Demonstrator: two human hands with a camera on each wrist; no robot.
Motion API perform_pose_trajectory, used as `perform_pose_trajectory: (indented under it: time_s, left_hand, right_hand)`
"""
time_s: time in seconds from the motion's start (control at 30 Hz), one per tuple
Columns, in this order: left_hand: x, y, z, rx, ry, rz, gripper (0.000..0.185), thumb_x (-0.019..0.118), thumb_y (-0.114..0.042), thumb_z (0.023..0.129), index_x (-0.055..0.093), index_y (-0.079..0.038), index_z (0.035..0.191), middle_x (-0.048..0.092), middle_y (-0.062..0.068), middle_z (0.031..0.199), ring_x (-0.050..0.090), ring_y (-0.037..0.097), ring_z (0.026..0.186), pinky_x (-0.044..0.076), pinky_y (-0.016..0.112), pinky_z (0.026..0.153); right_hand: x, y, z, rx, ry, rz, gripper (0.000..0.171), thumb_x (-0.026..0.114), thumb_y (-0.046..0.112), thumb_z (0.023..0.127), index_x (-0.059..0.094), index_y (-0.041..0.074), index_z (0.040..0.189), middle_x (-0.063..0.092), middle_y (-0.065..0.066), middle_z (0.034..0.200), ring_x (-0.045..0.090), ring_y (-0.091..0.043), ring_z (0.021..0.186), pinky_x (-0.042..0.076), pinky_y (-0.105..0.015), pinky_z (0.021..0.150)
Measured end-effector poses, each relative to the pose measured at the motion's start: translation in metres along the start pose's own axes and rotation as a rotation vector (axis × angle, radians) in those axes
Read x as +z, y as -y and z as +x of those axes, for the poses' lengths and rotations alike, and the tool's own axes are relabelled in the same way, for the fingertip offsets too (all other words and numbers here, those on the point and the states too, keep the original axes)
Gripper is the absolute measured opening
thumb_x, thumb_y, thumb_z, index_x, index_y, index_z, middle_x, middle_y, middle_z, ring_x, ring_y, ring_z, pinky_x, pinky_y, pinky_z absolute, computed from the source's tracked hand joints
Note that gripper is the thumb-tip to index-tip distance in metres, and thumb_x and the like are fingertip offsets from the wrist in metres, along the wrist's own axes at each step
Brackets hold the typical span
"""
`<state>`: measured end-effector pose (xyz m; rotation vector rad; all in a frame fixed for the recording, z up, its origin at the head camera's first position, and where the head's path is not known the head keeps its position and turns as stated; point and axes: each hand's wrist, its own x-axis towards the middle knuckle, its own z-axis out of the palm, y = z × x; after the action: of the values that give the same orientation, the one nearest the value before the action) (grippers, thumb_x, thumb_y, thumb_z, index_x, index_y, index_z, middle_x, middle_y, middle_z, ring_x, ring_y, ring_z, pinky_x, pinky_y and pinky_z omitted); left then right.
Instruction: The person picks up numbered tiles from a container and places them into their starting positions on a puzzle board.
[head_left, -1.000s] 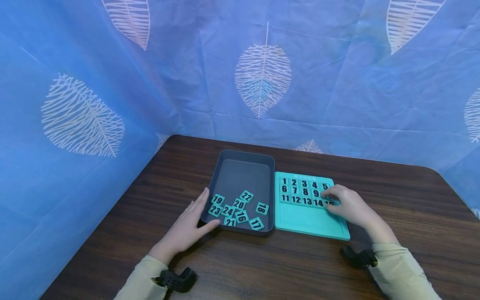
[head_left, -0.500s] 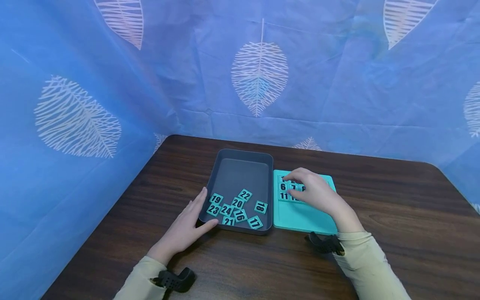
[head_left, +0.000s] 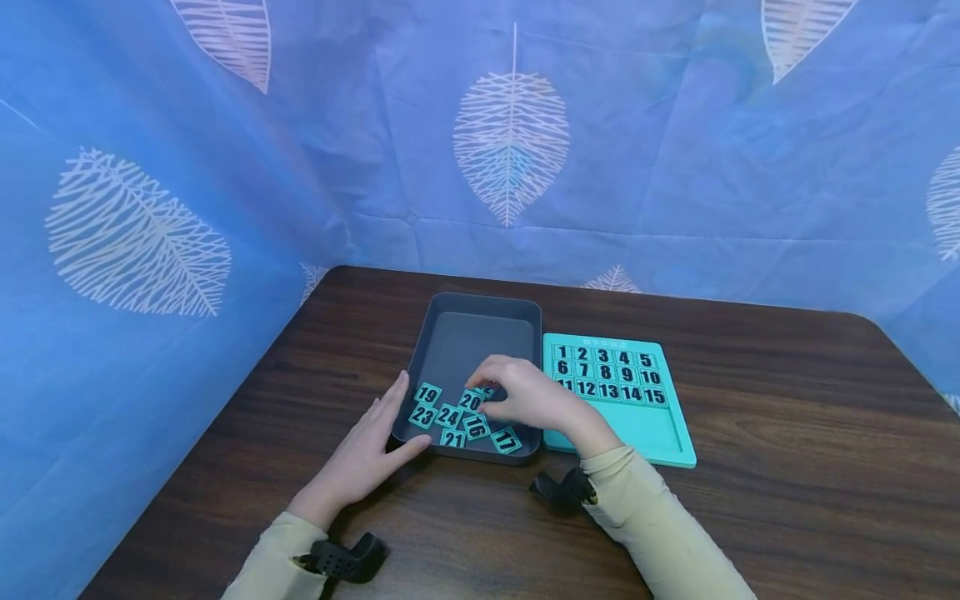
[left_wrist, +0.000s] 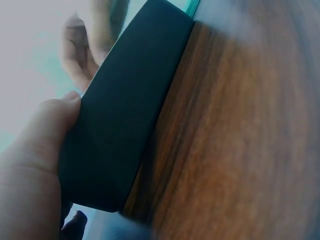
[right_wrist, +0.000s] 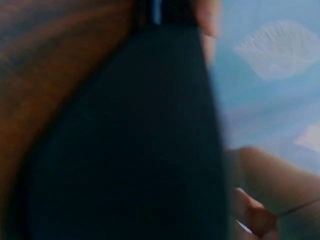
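A dark grey tray [head_left: 480, 333] lies on the table with turquoise number tiles in its near half, among them 19, 23, 24 and 16. My left hand [head_left: 356, 458] rests at its near left corner, fingers straight along the side; in the left wrist view the thumb [left_wrist: 55, 115] touches the rim. My right hand [head_left: 536, 400] is over the tray, thumb and fingers apart around tile 20 [head_left: 470, 402], nothing visibly held. It partly covers tile 22 and hides tile 18. Right of the tray, a turquoise number board [head_left: 622, 425] carries tiles 1 to 15 in three rows.
The tray and board stand side by side on a dark wood table [head_left: 787, 417]. A blue cloth [head_left: 637, 125] with white leaf prints hangs behind and to the left. Each wrist wears a black camera band [head_left: 348, 558].
My right hand has moved left from the board's tile 15, across the board, to over the tiles in the tray. My left hand has stayed at the tray's corner.
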<state>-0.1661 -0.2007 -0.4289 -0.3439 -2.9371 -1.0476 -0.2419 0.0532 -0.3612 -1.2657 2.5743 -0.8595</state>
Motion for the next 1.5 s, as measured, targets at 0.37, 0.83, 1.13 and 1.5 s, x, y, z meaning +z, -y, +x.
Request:
perform_pose_trajectory:
  time_s: [0.37, 0.83, 1.13, 1.5]
  left_hand:
    - [0.001, -0.001, 0.002, 0.039, -0.015, 0.008, 0.092, 0.055, -0.058, 0.090, 0.005, -0.017, 0.155, 0.008, 0.004, 0.160, 0.013, 0.027, 0.144, 0.013, 0.053, 0.113]
    - [0.001, -0.001, 0.004, 0.029, -0.018, 0.017, 0.093, 0.056, -0.060, 0.089, 0.006, -0.017, 0.155, 0.008, 0.004, 0.160, 0.014, 0.025, 0.144, 0.014, 0.053, 0.113]
    - [-0.001, -0.003, 0.002, 0.027, -0.015, 0.001, 0.092, 0.056, -0.058, 0.090, 0.006, -0.017, 0.155, 0.009, 0.004, 0.160, 0.013, 0.024, 0.144, 0.015, 0.051, 0.114]
    - [-0.003, -0.003, -0.001, 0.017, -0.012, -0.007, 0.091, 0.055, -0.058, 0.090, 0.007, -0.018, 0.155, 0.009, 0.004, 0.160, 0.013, 0.026, 0.144, 0.015, 0.053, 0.113]
  right_hand:
    - [0.021, -0.007, 0.003, -0.024, 0.051, -0.006, 0.031, 0.078, 0.015, 0.081, 0.069, 0.008, 0.110, 0.062, -0.001, 0.107, 0.058, -0.017, 0.092, 0.052, -0.030, 0.079]
    - [0.017, -0.010, 0.001, -0.011, 0.045, -0.022, 0.029, 0.078, 0.016, 0.081, 0.069, 0.008, 0.107, 0.062, -0.002, 0.103, 0.058, -0.017, 0.089, 0.051, -0.029, 0.076]
    - [0.020, -0.006, 0.001, -0.009, 0.101, -0.080, 0.029, 0.080, 0.021, 0.079, 0.069, 0.008, 0.102, 0.057, -0.002, 0.095, 0.050, -0.017, 0.079, 0.046, -0.026, 0.066]
    - [0.022, -0.006, 0.002, -0.037, 0.154, -0.106, 0.026, 0.075, 0.009, 0.083, 0.071, 0.011, 0.109, 0.057, -0.001, 0.104, 0.053, -0.015, 0.087, 0.049, -0.027, 0.073]
